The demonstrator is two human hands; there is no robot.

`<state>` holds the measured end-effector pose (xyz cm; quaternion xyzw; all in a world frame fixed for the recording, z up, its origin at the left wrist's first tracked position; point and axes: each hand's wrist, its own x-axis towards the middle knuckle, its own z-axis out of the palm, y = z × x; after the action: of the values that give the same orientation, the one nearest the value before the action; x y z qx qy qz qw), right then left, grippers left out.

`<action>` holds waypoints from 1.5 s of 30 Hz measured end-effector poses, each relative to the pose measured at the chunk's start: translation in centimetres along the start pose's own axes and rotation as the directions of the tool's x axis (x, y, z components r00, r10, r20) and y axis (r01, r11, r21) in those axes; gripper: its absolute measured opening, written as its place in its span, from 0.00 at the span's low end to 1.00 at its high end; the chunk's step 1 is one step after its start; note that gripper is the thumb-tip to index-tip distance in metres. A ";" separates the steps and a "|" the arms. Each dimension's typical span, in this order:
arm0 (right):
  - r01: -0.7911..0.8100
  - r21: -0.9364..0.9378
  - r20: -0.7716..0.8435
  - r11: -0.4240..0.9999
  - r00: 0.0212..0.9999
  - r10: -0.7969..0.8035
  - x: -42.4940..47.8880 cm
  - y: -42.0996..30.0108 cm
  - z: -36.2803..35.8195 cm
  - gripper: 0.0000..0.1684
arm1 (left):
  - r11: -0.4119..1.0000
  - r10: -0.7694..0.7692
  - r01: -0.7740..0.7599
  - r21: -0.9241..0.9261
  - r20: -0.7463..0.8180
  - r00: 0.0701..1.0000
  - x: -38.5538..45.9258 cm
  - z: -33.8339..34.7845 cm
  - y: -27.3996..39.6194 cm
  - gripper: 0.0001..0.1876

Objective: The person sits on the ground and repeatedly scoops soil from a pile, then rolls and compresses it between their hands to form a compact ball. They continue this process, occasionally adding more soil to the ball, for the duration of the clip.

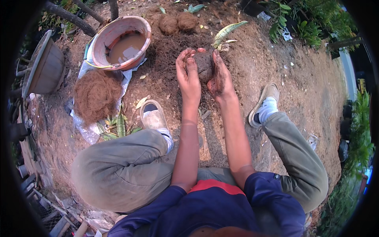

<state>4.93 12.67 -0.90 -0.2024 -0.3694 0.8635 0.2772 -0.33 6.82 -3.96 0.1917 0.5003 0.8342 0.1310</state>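
A dark, moist ball of soil [204, 67] is cupped between my two hands, over the ground in front of my feet. My left hand [190, 75] wraps its left side, with the thumb lying along the near face. Against the right side presses my right hand [222, 80], its palm and fingers smeared with mud. A variegated snake plant leaf [227, 33] shows just beyond the fingertips; I cannot tell whether its base meets the ball. Farther off sit two fibre-wrapped balls [168, 25] with leaf cuttings beside them. Loose dark soil mixed with fibre [164, 63] spreads under and left of my hands.
A bucket [148, 35] of muddy water stands at the upper left. Nearer lies a heap of brown coir fibre [97, 94] on a plastic sheet [88, 134], with cut snake plant leaves [120, 126] beside it. A large planter [49, 68] leans at far left.
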 end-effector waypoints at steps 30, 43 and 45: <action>-0.006 -0.177 -0.012 0.984 1.000 0.004 -0.6 1.5 1.5 0.19 | 0.952 -0.191 0.074 -0.298 -0.388 0.902 -0.4 0.5 2.5 0.16; -0.056 0.070 -0.034 0.996 0.998 0.059 0.0 2.7 0.0 0.11 | 0.883 0.381 -0.286 0.372 -0.212 0.900 -1.9 0.6 0.5 0.08; -0.059 -0.017 -0.120 0.998 0.991 0.056 -0.3 1.8 1.2 0.12 | 0.943 0.260 -0.178 0.281 -0.287 0.922 -1.8 1.0 0.6 0.08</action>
<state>3.95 10.80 -1.42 -0.2670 -0.3550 0.8538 0.2717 1.71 6.54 -3.35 0.1240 0.5910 0.7939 -0.0717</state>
